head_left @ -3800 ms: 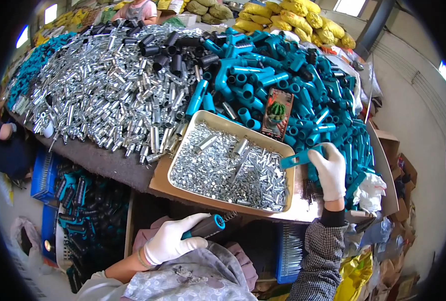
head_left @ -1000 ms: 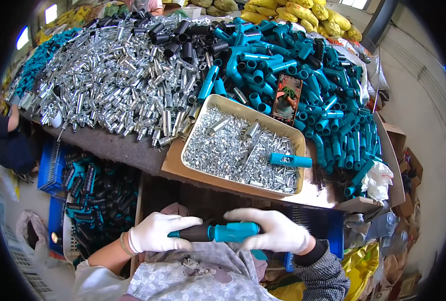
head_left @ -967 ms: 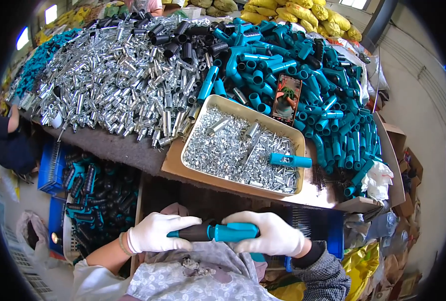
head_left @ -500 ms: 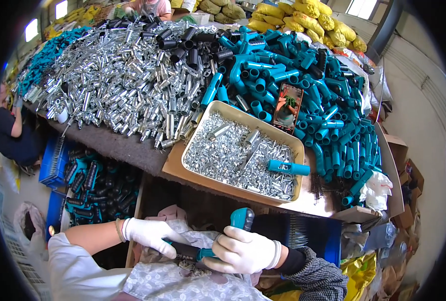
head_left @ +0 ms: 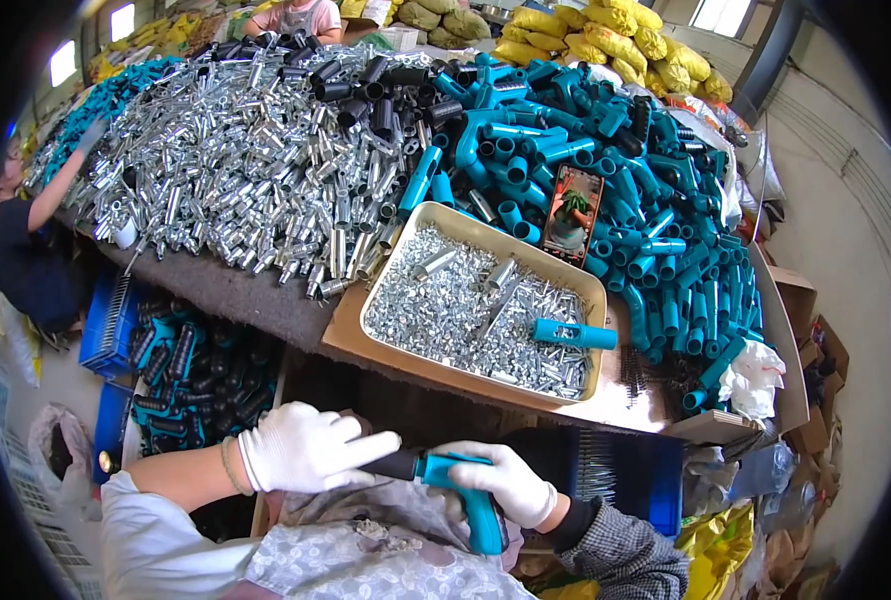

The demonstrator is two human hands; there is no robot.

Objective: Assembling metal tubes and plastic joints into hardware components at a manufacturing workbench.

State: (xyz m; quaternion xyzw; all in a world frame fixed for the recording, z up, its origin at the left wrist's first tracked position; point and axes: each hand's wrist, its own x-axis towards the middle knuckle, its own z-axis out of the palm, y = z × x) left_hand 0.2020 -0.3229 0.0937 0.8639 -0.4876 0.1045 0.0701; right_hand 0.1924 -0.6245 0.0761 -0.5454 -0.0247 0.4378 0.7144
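Observation:
Both my hands wear white gloves and sit low over my lap. My right hand (head_left: 505, 482) grips a teal pistol-shaped handle (head_left: 470, 500) with a black tube at its front. My left hand (head_left: 305, 447) closes over that black tube end (head_left: 390, 463). Above them lies a shallow beige tray (head_left: 395, 262) full of small silver metal parts. One teal handle piece (head_left: 573, 334) rests on the tray's right side.
A large heap of silver tubes (head_left: 235, 170) covers the table's left, a heap of teal handles (head_left: 645, 200) its right, with a phone (head_left: 572, 212) propped among them. Blue crates of assembled pieces (head_left: 180, 375) stand below left. Another person (head_left: 25, 240) reaches in at far left.
3.8 s ago my right hand was up at the tray and my left held a piece. Both hands then joined on one teal handle, which has since turned grip-down in my lap.

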